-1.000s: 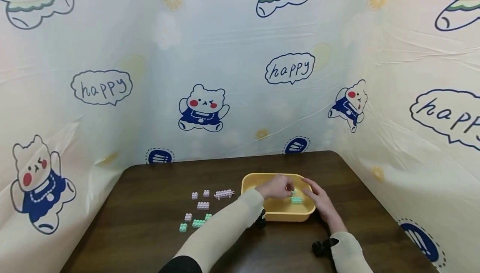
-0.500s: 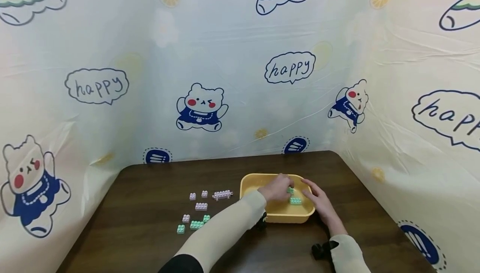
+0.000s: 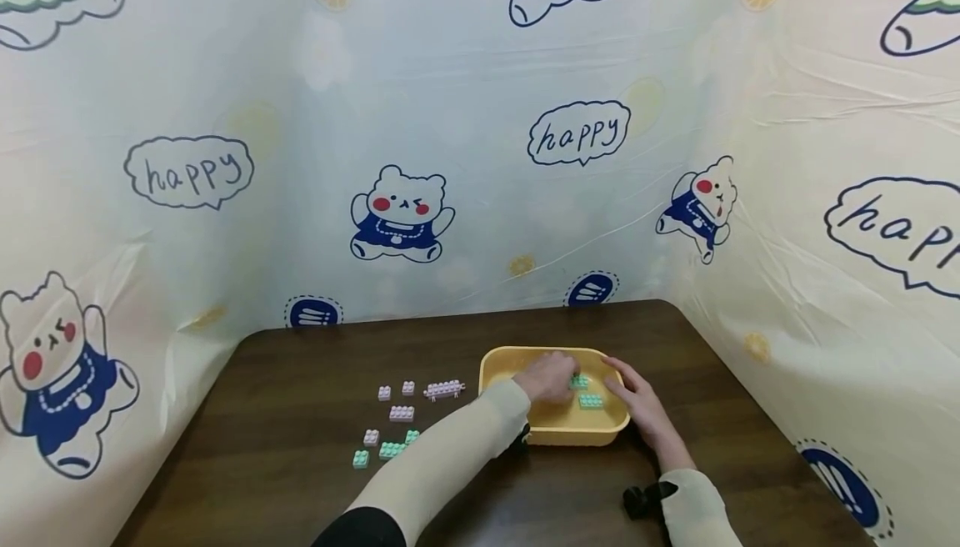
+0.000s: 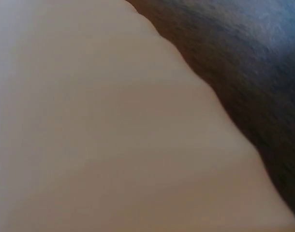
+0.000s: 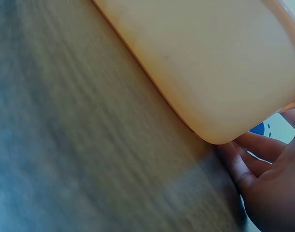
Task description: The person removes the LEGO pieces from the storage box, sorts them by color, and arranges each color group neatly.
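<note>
A yellow plastic tray stands on the table, with two mint-green toy bricks visible inside it. My left hand reaches into the tray from the left, its fingers bent downward beside the farther green brick. The fingertips are hidden behind the hand, so whether they hold anything is unclear. On the tray's right side my right hand grips the rim, thumb at the inner edge. In the right wrist view, fingers touch the tray's outer corner. The left wrist view contains mostly blurred sleeve.
Left of the tray, several pale pink bricks lie on the dark wooden table, among them a pink block and a longer pink assembly. Several green bricks lie nearer, partly behind the left sleeve. A printed curtain surrounds the table.
My left hand has shifted slightly left and lower inside the tray, uncovering more of the farther green brick. My right hand stays on the rim. The head view has turned slightly.
</note>
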{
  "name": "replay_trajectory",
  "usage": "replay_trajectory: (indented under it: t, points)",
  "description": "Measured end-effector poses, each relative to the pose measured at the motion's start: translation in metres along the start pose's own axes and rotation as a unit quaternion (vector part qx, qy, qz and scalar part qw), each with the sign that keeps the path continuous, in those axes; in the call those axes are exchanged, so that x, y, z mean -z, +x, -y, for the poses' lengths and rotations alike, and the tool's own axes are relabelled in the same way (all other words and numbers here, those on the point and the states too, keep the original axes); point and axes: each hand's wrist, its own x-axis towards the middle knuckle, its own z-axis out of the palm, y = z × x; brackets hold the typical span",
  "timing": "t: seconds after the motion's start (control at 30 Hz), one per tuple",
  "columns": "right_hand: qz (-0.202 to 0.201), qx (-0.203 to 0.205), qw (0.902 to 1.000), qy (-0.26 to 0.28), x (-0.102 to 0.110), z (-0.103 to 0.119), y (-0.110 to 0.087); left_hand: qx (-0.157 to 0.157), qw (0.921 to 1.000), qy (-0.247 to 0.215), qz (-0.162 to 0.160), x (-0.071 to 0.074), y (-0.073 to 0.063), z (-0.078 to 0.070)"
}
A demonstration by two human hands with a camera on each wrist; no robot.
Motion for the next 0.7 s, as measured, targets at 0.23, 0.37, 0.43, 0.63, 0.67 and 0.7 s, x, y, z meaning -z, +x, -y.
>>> replay_trajectory:
  t: [0.23, 0.37, 0.43, 0.63, 0.67, 0.7]
  points:
    - [0.004, -0.014, 0.9999, -0.001, -0.0004, 0.0009, -0.0001, 0.0, 1.0, -0.005, -0.005, -0.0024, -0.0014, 0.0039]
    - [0.011, -0.023, 0.9997, 0.004, 0.0015, 0.0018, 0.0018, 0.009, 0.9999, -0.009, -0.004, -0.0037, 0.0, 0.0058]
    - [0.013, -0.024, 0.9996, 0.008, 0.0019, 0.0022, 0.0022, 0.012, 0.9998, -0.012, -0.002, -0.0039, 0.0003, 0.006]
    - [0.013, -0.018, 0.9997, 0.004, 0.0021, 0.0008, 0.0008, 0.009, 0.9995, -0.029, 0.0, -0.001, -0.0029, 0.0055]
    - [0.011, -0.015, 0.9998, 0.002, 0.0027, 0.0005, 0.0004, 0.008, 0.9992, -0.04, -0.001, 0.0004, -0.0039, 0.0056]
    - [0.007, -0.011, 0.9999, 0.001, 0.0035, -0.0001, 0.0002, 0.007, 0.9987, -0.05, -0.003, 0.0023, -0.0052, 0.0058]
